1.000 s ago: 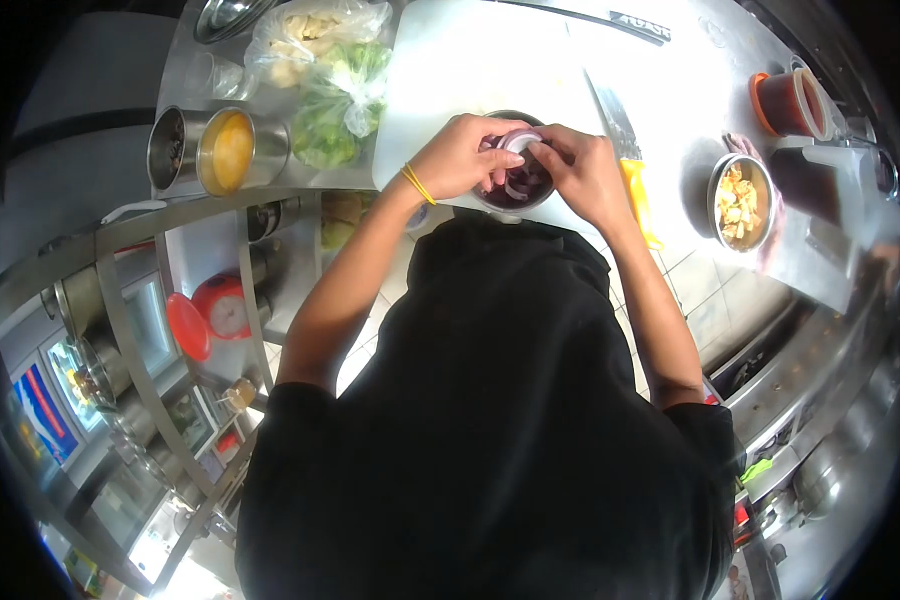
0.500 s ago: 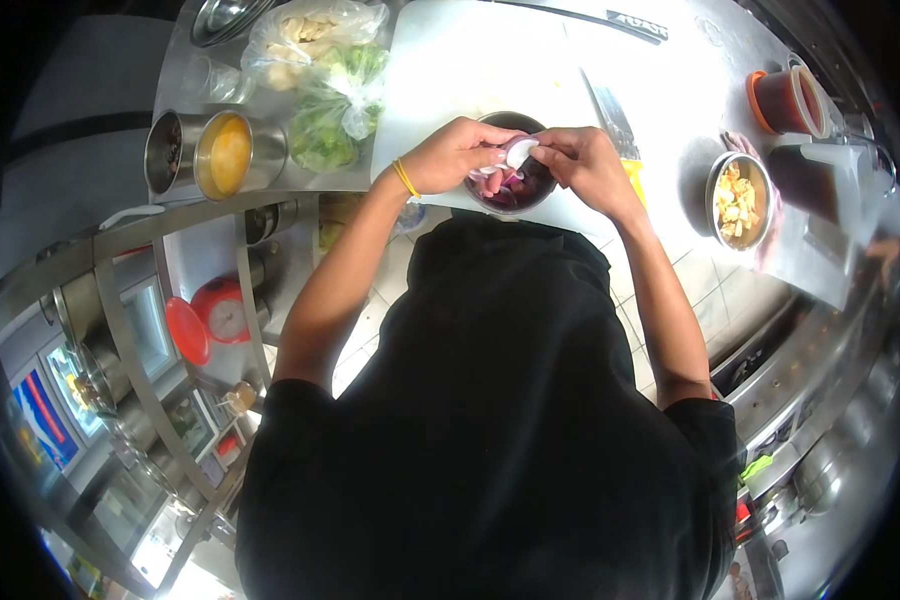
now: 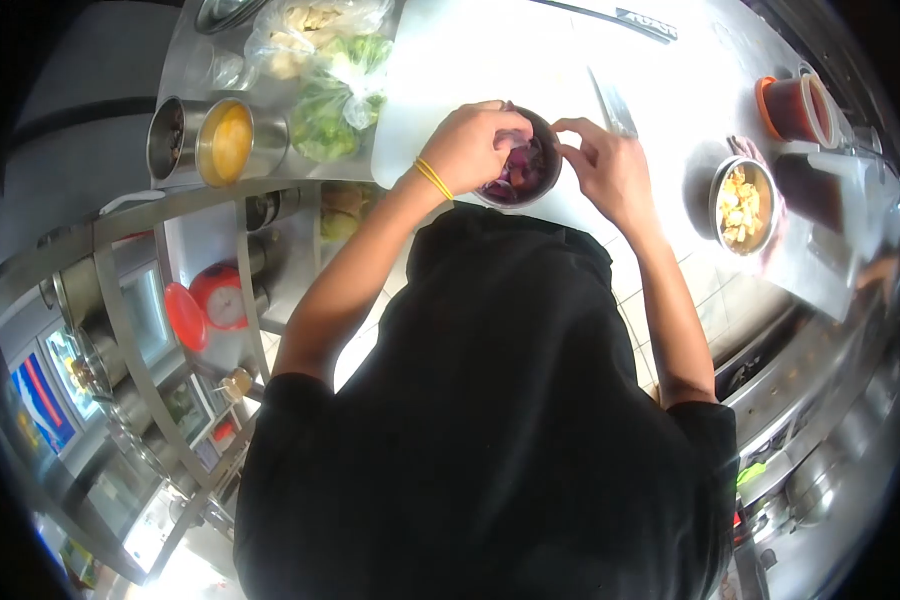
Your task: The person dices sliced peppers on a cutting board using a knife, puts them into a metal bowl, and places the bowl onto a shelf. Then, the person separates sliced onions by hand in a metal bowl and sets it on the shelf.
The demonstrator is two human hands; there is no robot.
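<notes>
A round metal bowl (image 3: 540, 192) at the near edge of the white cutting board (image 3: 450, 60) holds purple-red onion pieces (image 3: 523, 170). Over its left side is my left hand (image 3: 475, 150), yellow bands at the wrist, its fingers closed on onion pieces at the bowl's mouth. My right hand (image 3: 608, 170) is at the right rim, with thumb and forefinger pinched against it; its other fingers are curled. Just beyond this hand lies a knife, its blade (image 3: 613, 105) showing and its handle hidden.
Bags of leafy greens (image 3: 335, 110) and pale pieces (image 3: 305, 35) lie at left, near metal containers, one with yellow contents (image 3: 232, 142). At right are a bowl of yellowish pieces (image 3: 740, 205), a red-brown tub (image 3: 800, 108) and a dark-filled container (image 3: 810, 190). A black strip (image 3: 645, 25) lies at the back.
My hands have moved apart. The left has gone lower over the bowl with onion, and the right has moved off the onion to the rim, now covering the knife's yellow handle.
</notes>
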